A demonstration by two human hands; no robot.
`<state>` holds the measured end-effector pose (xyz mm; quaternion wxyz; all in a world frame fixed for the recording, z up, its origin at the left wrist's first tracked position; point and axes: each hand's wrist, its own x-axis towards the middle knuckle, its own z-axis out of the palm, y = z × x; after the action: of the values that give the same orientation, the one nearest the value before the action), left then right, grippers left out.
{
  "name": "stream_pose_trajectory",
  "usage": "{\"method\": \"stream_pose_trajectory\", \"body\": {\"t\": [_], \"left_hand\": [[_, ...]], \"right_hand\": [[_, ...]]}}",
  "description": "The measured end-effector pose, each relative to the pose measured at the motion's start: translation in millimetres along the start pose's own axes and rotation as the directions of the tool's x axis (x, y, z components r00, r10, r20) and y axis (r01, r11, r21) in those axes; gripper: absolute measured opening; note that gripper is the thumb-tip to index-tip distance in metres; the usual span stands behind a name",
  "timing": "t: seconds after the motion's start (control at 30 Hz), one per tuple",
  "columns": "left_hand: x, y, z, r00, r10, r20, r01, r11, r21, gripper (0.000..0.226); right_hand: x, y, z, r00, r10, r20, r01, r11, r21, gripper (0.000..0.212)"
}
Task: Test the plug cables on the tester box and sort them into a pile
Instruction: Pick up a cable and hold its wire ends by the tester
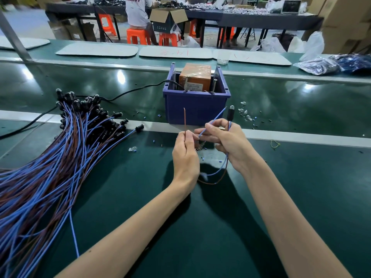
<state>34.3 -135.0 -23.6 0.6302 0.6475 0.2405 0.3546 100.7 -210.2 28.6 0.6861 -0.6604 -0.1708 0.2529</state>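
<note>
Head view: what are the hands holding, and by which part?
One plug cable: left hand pinches its brown wire near the free end; right hand pinches the blue wire, black plug above it.

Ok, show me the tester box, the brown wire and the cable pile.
tester box (195, 77): head view, orange top face.
brown wire (184, 120): head view, upright stretch above the left hand (185, 155).
cable pile (60, 149): head view, middle of the bundle.

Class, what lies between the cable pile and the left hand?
Head view: a small clear scrap on the green mat, between cable pile and left hand.
</note>
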Motion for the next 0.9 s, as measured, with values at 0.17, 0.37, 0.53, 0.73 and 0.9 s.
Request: {"method": "stream_pose_trajectory", "body": {"t": [0.17, 0.37, 0.53, 0.73, 0.9], "left_hand": [[16, 16, -9, 0.996, 0.036, -0.080, -0.033, 0.999, 0.034, 0.036], [57, 81, -28, 0.991, 0.015, 0.135, -0.045, 0.974, 0.222, 0.037], [82, 128, -41, 0.932, -0.081, 0.354, -0.084, 0.900, 0.428, 0.032], [100, 117, -52, 0.970, -0.031, 0.242, -0.106, 0.840, 0.533, 0.028], [108, 95, -53, 0.983, 0.030, 0.180, -0.134, 0.787, 0.602, 0.023]], "right_hand": [[-4, -10, -3, 0.988, -0.104, -0.111, 0.105, 0.994, 0.008, 0.006], [-1, -45, -9, 0.936, -0.224, -0.272, 0.247, 0.967, 0.054, 0.008], [17, -81, -10, 0.940, -0.226, -0.255, 0.236, 0.972, 0.008, 0.016], [27, -54, -19, 0.939, -0.105, -0.327, 0.153, 0.980, 0.125, 0.022], [36, -41, -39, 0.937, 0.002, -0.351, 0.104, 0.954, 0.283, 0.027]]}}
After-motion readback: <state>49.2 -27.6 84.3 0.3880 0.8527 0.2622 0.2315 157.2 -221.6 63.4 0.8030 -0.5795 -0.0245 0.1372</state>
